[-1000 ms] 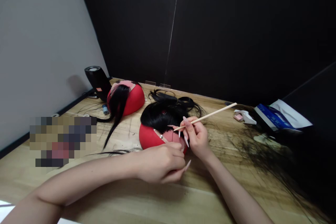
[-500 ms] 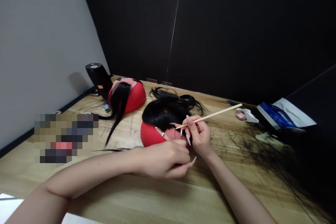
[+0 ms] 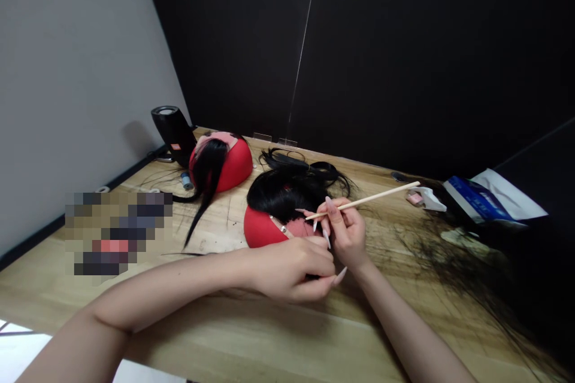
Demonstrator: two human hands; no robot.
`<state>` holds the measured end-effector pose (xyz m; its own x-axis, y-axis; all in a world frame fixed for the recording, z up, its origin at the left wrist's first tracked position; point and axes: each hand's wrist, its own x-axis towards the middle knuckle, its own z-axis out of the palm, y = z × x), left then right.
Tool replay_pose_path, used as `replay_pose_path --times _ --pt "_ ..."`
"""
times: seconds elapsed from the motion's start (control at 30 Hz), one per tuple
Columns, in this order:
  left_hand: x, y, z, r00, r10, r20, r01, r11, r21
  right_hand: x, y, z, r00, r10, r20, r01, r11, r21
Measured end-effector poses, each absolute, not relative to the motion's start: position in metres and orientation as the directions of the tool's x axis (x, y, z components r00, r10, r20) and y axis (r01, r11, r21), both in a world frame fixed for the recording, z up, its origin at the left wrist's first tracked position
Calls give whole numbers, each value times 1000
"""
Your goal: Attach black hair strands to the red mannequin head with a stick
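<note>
A red dome-shaped block lies in the middle of the wooden table, with a black hairpiece over its top and a pink patch near its front. My right hand pinches a long thin wooden stick, whose tip points into the hair at the pink patch. My left hand is curled closed in front of the block, its fingers pressed together on a strand I cannot make out.
A second red block with a long black strand lies at the back left beside a black cylinder and a small blue spool. Loose hair, a white clip and a blue-white packet lie at the right.
The view has drifted a little, so everything sits slightly further right. Both hands keep their grip and stay at the block's front edge.
</note>
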<state>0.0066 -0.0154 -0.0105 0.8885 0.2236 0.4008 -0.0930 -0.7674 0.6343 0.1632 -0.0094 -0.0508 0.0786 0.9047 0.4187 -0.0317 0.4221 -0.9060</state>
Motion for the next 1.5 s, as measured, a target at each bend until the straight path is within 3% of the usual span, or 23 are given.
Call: replay_pose_path --times 0.53,1.17,1.4,1.5 --pt "2 -13 -12 890 229 394 -85 -766 637 160 -11 -54 122 889 441 -1 445 -896" --pt "3 -18 -24 867 64 494 -38 -980 194 168 -5 -60 49 885 463 -85 465 -881" --pt "1 -20 -27 856 64 513 -19 -988 156 169 -6 -51 10 809 588 41 587 -809" --pt "-1 -21 -25 849 77 523 1 -989 145 176 -9 -43 -123 696 708 156 718 -679"
